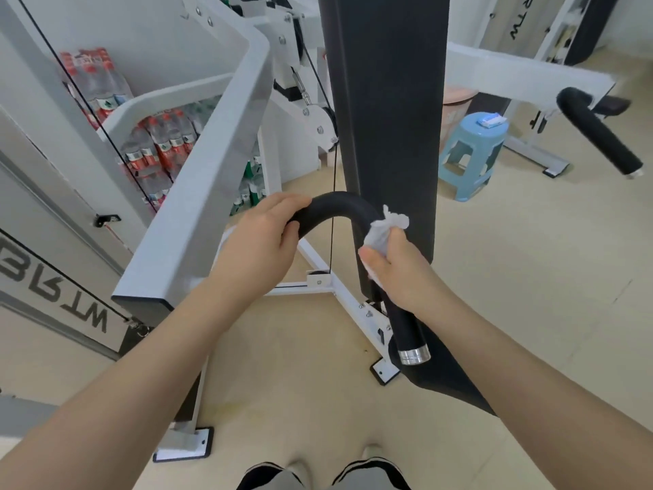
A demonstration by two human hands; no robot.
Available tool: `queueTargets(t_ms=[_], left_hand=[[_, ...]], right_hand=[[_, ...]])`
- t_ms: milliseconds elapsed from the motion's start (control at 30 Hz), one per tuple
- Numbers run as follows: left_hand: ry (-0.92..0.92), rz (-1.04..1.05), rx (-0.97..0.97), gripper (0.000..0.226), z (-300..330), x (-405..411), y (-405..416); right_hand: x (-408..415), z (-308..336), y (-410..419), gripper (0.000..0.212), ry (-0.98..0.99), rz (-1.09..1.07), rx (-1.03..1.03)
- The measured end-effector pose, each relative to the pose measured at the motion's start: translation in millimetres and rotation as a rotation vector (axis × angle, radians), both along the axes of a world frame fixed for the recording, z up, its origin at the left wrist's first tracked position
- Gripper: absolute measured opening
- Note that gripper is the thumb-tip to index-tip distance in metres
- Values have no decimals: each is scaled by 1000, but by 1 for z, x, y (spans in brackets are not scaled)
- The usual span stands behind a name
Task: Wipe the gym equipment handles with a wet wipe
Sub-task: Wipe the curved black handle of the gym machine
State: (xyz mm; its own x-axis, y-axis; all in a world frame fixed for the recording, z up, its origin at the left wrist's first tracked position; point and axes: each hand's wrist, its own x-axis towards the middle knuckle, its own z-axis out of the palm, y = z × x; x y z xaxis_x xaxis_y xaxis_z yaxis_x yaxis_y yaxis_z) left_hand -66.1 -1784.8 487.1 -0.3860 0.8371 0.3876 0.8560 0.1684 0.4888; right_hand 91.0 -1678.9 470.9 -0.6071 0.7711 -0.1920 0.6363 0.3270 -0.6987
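Left hand (259, 238) clamps the near handle (335, 210) at the top of its bend, fingers wrapped over the foam, steadying it. Right hand (395, 274) has fingers closed round the wet wipe (383, 229), bunched vs the grip just past the bend. Looks like mid-wipe on handle no. 1. Below the right fingers, bare foam runs down to the chrome end cap (414, 355), prob. the next stretch: slide down w/ steady pressure. Second handle (597, 134) sits well off right, untouched so far as I can tell.
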Motion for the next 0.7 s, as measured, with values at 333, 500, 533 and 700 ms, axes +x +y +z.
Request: queueTargets(t_ms=[333, 500, 533, 700], left_hand=[[-189, 3, 121, 35, 4, -23, -57], [-154, -17, 134, 36, 2, -25, -61], [-157, -21, 130, 36, 2, -24, -60], [-190, -74, 56, 37, -1, -11, -51]], right_hand=[[-89, -4, -12, 38, -132, 650, 1279], [-101, -3, -52, 23, -95, 930, 1259], [-98, 2, -42, 22, -186, 879, 1264], [-57, 29, 25, 37, -413, 328, 824]])
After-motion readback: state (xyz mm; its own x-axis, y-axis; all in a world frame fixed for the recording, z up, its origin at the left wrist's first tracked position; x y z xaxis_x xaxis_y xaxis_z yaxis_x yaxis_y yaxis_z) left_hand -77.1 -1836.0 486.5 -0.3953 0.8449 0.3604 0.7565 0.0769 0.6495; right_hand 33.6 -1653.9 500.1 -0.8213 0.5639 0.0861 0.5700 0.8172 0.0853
